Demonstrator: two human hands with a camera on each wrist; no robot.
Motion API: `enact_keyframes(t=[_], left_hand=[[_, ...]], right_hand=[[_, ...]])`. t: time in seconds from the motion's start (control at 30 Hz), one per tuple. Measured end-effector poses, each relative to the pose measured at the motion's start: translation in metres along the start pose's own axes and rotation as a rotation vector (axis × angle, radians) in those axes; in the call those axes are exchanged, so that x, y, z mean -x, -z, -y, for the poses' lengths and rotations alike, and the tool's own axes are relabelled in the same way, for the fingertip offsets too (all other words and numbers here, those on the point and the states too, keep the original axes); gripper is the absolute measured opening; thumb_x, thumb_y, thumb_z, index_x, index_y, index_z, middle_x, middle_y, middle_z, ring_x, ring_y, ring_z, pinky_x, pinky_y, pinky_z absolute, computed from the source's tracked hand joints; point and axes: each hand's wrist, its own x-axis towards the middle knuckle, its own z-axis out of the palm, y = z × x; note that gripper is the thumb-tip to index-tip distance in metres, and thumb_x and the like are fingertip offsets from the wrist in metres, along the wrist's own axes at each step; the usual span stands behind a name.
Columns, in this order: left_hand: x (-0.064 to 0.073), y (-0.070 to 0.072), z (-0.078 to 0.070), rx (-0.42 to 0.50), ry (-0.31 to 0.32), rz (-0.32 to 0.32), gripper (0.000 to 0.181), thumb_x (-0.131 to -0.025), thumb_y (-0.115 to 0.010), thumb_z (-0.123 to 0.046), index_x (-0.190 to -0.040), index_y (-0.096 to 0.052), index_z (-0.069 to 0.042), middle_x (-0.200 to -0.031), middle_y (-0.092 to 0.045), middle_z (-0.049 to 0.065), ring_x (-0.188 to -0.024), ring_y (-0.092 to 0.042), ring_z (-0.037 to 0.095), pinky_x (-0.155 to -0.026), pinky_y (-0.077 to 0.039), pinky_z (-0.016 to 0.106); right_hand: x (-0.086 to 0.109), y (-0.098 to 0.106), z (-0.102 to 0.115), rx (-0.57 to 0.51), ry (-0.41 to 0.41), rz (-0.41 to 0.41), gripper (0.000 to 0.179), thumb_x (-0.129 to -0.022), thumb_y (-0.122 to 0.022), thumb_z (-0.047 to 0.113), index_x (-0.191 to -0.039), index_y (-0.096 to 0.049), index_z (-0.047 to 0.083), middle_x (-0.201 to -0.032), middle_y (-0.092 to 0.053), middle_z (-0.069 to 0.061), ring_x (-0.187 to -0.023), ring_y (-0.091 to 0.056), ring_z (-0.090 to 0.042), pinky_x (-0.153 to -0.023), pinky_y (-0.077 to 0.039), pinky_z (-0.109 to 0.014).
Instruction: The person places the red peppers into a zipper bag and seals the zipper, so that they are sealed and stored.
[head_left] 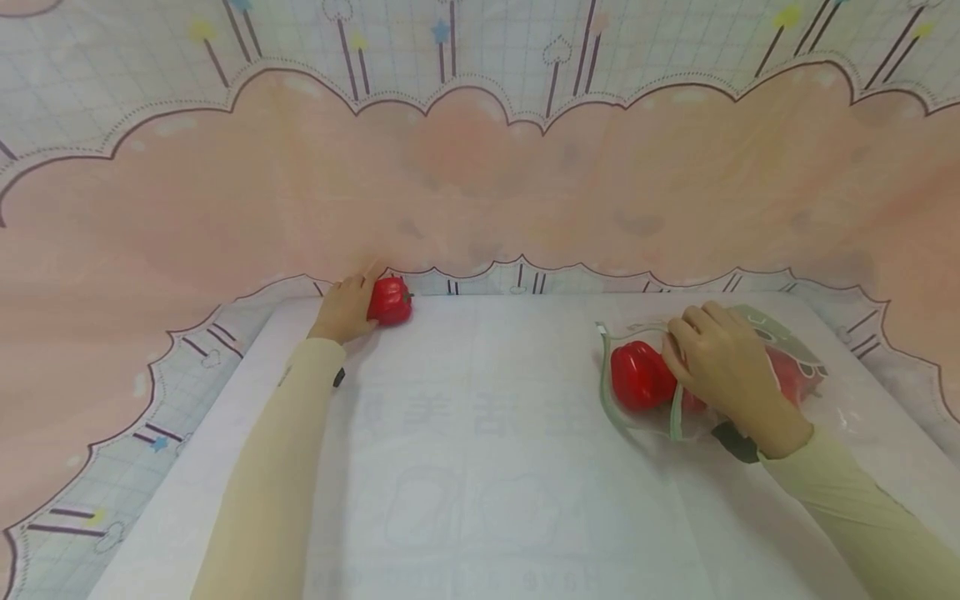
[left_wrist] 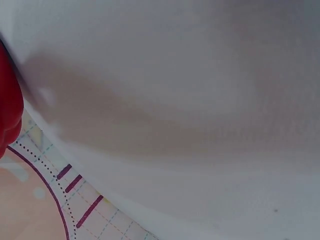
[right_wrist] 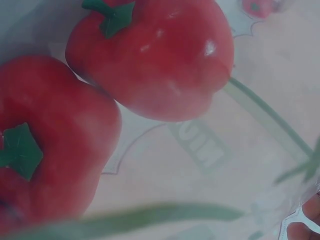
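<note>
At the far left of the white table, my left hand [head_left: 345, 310] grips a red bell pepper [head_left: 392, 301] from its left side. Part of that pepper [left_wrist: 9, 102] shows at the edge of the left wrist view. On the right, my right hand [head_left: 723, 362] holds a clear plastic bag with green trim [head_left: 677, 412] from above. A shiny red bell pepper [head_left: 642, 375] lies by the bag's left end, and more red shows under and beyond the hand. Through the plastic, the right wrist view shows two bell peppers [right_wrist: 155, 60] with green stems; a few fingers [right_wrist: 300, 231] appear at its corner.
The white table [head_left: 480, 467] has faint lettering and outlines on its surface. A patterned peach and checked cloth [head_left: 465, 192] rises behind the table's back edge and runs along both sides.
</note>
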Motion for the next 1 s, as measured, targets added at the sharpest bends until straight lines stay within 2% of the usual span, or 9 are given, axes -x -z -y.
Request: enact_keyframes(t=[0.13,0.27,0.4,0.77,0.87,1.0], left_hand=[[0.001,0.000,-0.001,-0.006,-0.021,0.004,0.101,-0.074,-0.078,-0.024,-0.149,-0.013,-0.004,-0.129,-0.049,0.026,-0.118,-0.048,0.041,-0.106,-0.036,0.054],[0.001,0.000,-0.002,-0.023,-0.045,0.006,0.093,-0.075,-0.076,-0.026,-0.145,-0.022,0.002,-0.136,-0.046,0.024,-0.123,-0.045,0.040,-0.109,-0.032,0.053],[0.001,0.001,-0.003,-0.031,-0.043,0.016,0.083,-0.076,-0.075,-0.027,-0.139,-0.031,0.005,-0.135,-0.047,0.024,-0.125,-0.044,0.039,-0.110,-0.031,0.053],[0.007,0.009,-0.014,0.011,-0.063,0.008,0.077,-0.077,-0.075,-0.028,-0.138,-0.038,0.001,-0.144,-0.039,0.020,-0.128,-0.040,0.038,-0.109,-0.031,0.055],[0.009,0.013,-0.019,0.021,-0.076,0.009,0.077,-0.077,-0.075,-0.027,-0.139,-0.037,0.000,-0.141,-0.042,0.020,-0.127,-0.040,0.039,-0.108,-0.032,0.057],[0.012,0.017,-0.026,0.005,-0.132,-0.023,0.074,-0.077,-0.075,-0.026,-0.137,-0.040,-0.001,-0.132,-0.050,0.020,-0.124,-0.043,0.038,-0.108,-0.033,0.056]], right_hand=[[0.000,0.000,-0.001,-0.004,0.004,-0.007,0.017,-0.075,-0.066,0.015,-0.080,-0.063,-0.001,-0.071,-0.060,-0.016,-0.066,-0.051,-0.028,-0.056,-0.050,-0.039],[0.001,0.000,0.000,-0.008,0.000,-0.002,0.017,-0.074,-0.067,0.014,-0.080,-0.063,-0.001,-0.071,-0.060,-0.016,-0.067,-0.051,-0.028,-0.056,-0.050,-0.039],[0.000,0.001,0.001,-0.011,-0.003,0.003,0.017,-0.073,-0.068,0.014,-0.080,-0.063,-0.001,-0.071,-0.060,-0.016,-0.067,-0.051,-0.028,-0.056,-0.049,-0.039],[-0.001,0.001,0.001,-0.009,0.015,-0.013,0.015,-0.075,-0.065,0.013,-0.078,-0.062,-0.002,-0.069,-0.060,-0.017,-0.066,-0.050,-0.029,-0.056,-0.048,-0.039],[-0.001,0.000,0.000,-0.007,0.018,-0.016,0.015,-0.076,-0.065,0.013,-0.078,-0.062,-0.002,-0.069,-0.060,-0.017,-0.065,-0.050,-0.028,-0.055,-0.048,-0.038],[-0.001,-0.001,0.000,-0.004,0.015,-0.010,0.016,-0.075,-0.065,0.013,-0.078,-0.062,-0.002,-0.069,-0.060,-0.017,-0.065,-0.050,-0.028,-0.055,-0.048,-0.037]])
